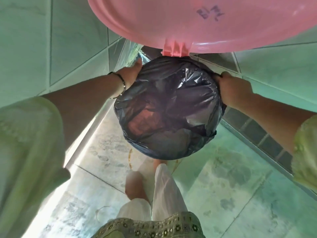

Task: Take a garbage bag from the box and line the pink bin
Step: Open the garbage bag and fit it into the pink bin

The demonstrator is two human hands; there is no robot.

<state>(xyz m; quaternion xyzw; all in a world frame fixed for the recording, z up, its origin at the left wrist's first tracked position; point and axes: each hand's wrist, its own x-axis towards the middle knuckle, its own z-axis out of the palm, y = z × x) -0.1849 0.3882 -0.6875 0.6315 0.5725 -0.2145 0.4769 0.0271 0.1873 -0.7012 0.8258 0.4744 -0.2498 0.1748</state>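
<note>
Sleeves and trouser legs fill the frame's bottom; a bare foot [135,184] stands on the tiled floor [231,177] just below the bin. Mid-frame, the black garbage bag [169,107] covers the bin mouth, edge folded over the rim all round; pink shows through the film inside. Left hand [131,73] lies against the bag's upper-left edge, fingers hidden behind it, grip unclear. Right hand [231,88] pinches bag film at the upper-right rim. Both sit equally near, on opposite sides. Pink lid [197,23] is hinged open at frame top. Walls close in at the left and back; floor is open at lower right. Likely next: tuck the edge down.
</note>
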